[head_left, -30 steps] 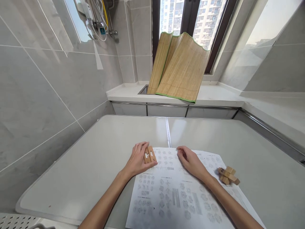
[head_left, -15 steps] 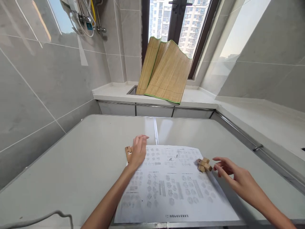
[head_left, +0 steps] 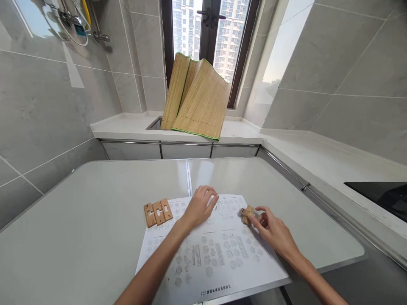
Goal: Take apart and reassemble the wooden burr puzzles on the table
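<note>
A wooden interlocking burr puzzle [head_left: 246,215] rests near the right edge of a large printed sheet [head_left: 219,271]. My right hand [head_left: 275,232] has its thumb and fingertips closed on the puzzle's right side. Over the upper middle of the sheet, my left hand [head_left: 201,206] is empty, its thumb apart from the loosely bent fingers. To its left, three flat wooden pieces [head_left: 158,212] with cut-out slots lie side by side, overlapping the sheet's upper left corner. Small printed drawings cover the paper, partly hidden under my left forearm.
The sheet lies on a pale table [head_left: 79,220] with a seam down its middle. Behind it, a folded bamboo mat [head_left: 202,99] leans at the window over a sink [head_left: 154,123]. A white counter [head_left: 318,156] with a black hob [head_left: 381,197] runs along the right.
My left hand has moved right, away from the slotted wooden pieces, which now show fully. My right hand has closed in on the burr puzzle. The view has turned right.
</note>
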{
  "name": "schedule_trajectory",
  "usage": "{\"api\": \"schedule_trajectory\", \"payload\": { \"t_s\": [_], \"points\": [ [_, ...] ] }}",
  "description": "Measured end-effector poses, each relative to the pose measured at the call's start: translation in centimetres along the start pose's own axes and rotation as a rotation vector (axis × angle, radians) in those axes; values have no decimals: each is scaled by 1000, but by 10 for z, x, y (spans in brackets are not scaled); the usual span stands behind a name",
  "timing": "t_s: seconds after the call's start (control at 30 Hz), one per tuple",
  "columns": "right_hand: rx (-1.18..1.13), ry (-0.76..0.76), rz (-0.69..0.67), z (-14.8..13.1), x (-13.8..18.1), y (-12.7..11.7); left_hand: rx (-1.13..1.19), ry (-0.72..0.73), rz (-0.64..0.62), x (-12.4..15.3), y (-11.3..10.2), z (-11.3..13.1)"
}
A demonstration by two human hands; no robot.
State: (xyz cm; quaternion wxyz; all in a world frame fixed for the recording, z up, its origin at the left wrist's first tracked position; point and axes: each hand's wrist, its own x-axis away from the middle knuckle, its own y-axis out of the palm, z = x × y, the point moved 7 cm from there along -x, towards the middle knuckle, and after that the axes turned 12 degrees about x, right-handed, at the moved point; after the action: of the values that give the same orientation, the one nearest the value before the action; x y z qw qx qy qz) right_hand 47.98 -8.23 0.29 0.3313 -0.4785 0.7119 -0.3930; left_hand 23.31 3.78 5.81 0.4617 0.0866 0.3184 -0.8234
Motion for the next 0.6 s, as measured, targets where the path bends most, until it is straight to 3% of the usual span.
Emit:
{"api": "schedule_trajectory", "payload": {
  "t_s": [0.1,0.2,0.37,0.47,0.6],
  "points": [
    [-60,31,45,-5,-5,7,-199,114,-145,22,-13,0],
    [-274,9,27,-22,-12,15,-187,78,-171,39,-25,-3],
    [-783,-109,-260,-85,-27,44,162,-271,-55,51,-28,-21],
    [-890,-238,-409,-125,-35,64,459,-463,27,58,-22,-41],
    [-919,-370,-527,-155,-40,91,722,-482,4,62,-17,-52]
  ]
}}
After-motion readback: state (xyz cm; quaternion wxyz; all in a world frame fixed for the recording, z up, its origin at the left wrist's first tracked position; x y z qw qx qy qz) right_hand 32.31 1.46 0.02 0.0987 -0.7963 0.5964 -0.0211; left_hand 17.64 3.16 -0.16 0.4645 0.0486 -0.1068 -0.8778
